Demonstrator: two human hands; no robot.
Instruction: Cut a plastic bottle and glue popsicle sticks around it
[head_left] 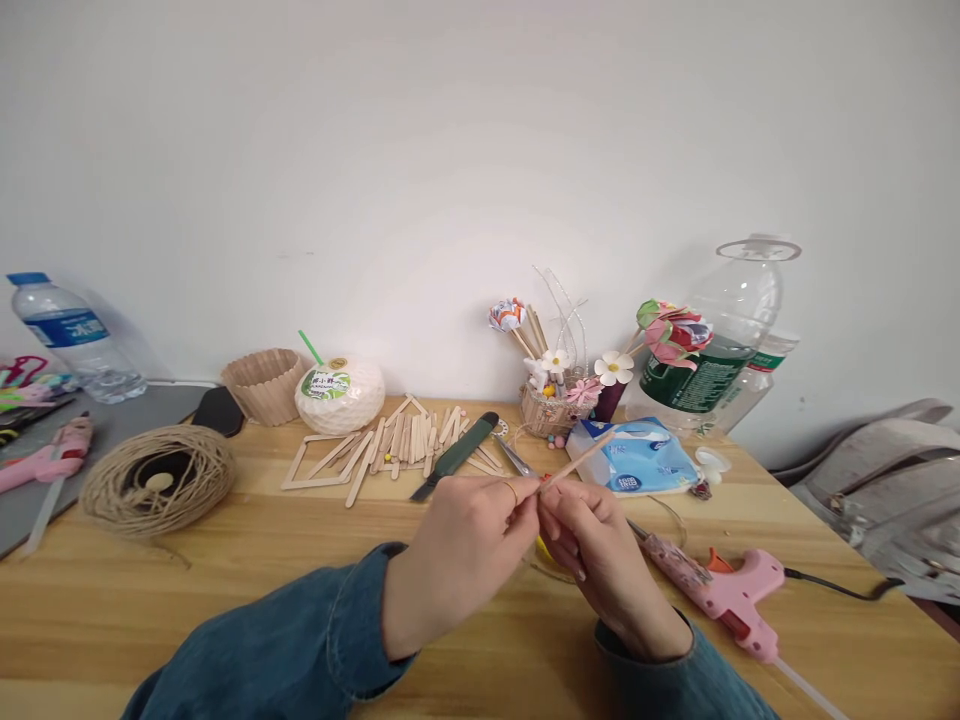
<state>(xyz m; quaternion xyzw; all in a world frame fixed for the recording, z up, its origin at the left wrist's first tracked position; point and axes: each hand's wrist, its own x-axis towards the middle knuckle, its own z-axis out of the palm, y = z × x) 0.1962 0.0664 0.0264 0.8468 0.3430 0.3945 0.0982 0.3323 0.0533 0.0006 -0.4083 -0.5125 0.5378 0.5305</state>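
Observation:
In front of me, above the table, a thin wooden craft stick (583, 456) points up and to the right from between my hands. My right hand (600, 545) grips it with thumb and fingers near its lower end. My left hand (465, 560), with a ring on one finger, is pinched at that same end; its fingertips touch the right hand's. Metal scissors (514, 458) lie partly hidden behind the hands. A dark green utility knife (465, 450) rests just beyond my left hand, beside a pile of craft sticks (409, 440). A pink glue gun (739, 595) lies right of my right hand.
Left stand a twine coil (112, 500), a wooden-stick cup (264, 385), a white coconut (345, 395), a water bottle (75, 345) and another glue gun (52, 460). Behind are a flower basket (551, 415), a blue tissue pack (652, 455) and a large bottle (739, 300). A bag (892, 480) sits right.

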